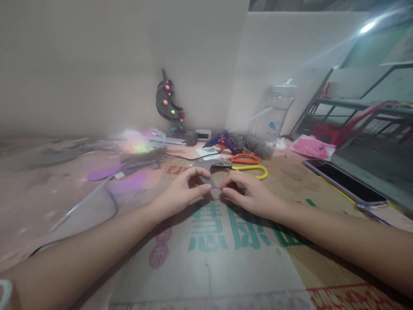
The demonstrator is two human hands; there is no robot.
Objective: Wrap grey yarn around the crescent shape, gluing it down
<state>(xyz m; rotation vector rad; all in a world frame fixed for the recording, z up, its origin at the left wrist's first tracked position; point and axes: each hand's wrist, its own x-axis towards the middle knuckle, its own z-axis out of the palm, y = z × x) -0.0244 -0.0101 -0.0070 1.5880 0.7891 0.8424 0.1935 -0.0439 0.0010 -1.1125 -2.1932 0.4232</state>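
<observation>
A small strip (pixel 215 188), dark with a purple patch, sits between the two hands' fingertips, just above the cardboard (pixel 206 271). The right hand (pixel 240 189) bends inward, its grip pinched on the strip's near end between thumb and forefinger, the other fingers curled behind. The left hand (pixel 193 185) faces it, thumb stretched straight toward the strip and forefinger arched above; whether this grip clasps the strip or only touches it, I cannot tell. Both forearms slant in from the lower corners, wrists low over the cardboard.

Just beyond the hands lie the scissors (pixel 237 167), then the glue gun (pixel 226 141) with grey yarn (pixel 258 145) beside it. A phone (pixel 346 181) rests to the right on the counter (pixel 19 202). Against the wall are a moon ornament (pixel 164 102) and a bottle (pixel 277 114).
</observation>
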